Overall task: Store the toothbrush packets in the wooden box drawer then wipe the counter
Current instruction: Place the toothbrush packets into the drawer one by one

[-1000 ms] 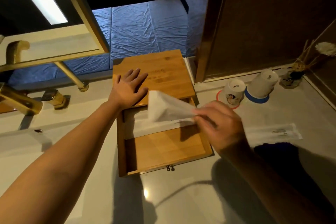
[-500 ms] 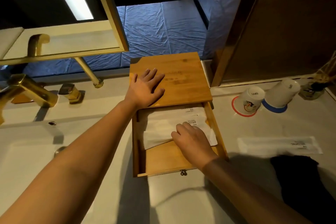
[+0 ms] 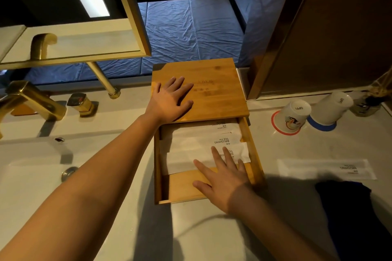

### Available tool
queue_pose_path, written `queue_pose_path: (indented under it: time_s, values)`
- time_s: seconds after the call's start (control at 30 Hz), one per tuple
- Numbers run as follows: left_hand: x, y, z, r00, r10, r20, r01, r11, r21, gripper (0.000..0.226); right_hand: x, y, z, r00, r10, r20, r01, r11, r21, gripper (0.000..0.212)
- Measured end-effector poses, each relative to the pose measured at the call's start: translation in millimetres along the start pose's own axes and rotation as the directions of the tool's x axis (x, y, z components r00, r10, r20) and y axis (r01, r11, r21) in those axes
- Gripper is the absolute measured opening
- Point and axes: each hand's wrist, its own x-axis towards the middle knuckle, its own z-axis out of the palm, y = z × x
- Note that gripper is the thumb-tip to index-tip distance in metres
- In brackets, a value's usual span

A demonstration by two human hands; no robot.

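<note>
Storing looks partly done: the flat left hand (image 3: 171, 100) steadies the wooden box (image 3: 214, 91), the spread right hand (image 3: 222, 174) rests on toothbrush packets (image 3: 191, 154) in the drawer (image 3: 158, 167), while another packet (image 3: 326, 169) waits rightward for fetching.

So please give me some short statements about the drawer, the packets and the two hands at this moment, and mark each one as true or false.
1. The drawer of the wooden box is pulled open. True.
2. The left hand lies flat on top of the box. True.
3. The right hand grips a packet in the air. False: it is open, fingers straight, over the packets in the drawer.
4. Every packet is stored. False: one packet lies on the counter.
5. Both cups stand upside down. True.
6. The dark cloth is in the drawer. False: it lies on the counter.
</note>
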Motion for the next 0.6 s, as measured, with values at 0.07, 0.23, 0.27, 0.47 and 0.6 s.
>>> queue_pose_path:
  time_s: [0.07, 0.23, 0.27, 0.47, 0.6]
  values:
    - [0.2, -0.3, 0.1, 1.0, -0.002, 0.0, 0.002, 1.0, 0.004, 0.058, 1.4, -0.2, 2.4, 0.999, 0.011, 0.038, -0.012, 1.0, 0.028, 0.063]
    - [-0.2, 0.0, 1.1, 1.0, -0.005, 0.003, 0.005, 1.0, 0.005, 0.058, 1.2, -2.8, 10.7, 0.998, 0.044, 0.035, -0.044, 0.999, 0.011, 0.065]
    - [0.1, -0.4, 1.3, 1.0, -0.004, 0.003, 0.004, 1.0, 0.002, 0.058, 1.7, -3.0, 10.9, 0.998, 0.045, 0.034, -0.045, 0.999, 0.008, 0.065]
    - [1.0, -1.5, 2.4, 1.0, 0.0, 0.007, 0.0, 1.0, 0.018, 0.06, -21.1, 2.3, -4.7, 0.983, -0.059, -0.172, 0.086, 0.984, 0.156, 0.079]
    - [1.2, -2.6, 2.2, 1.0, 0.0, 0.011, 0.0, 1.0, 0.018, 0.062, -49.6, 50.8, -7.4, 0.739, -0.002, -0.674, 0.191, 0.96, 0.206, 0.054]
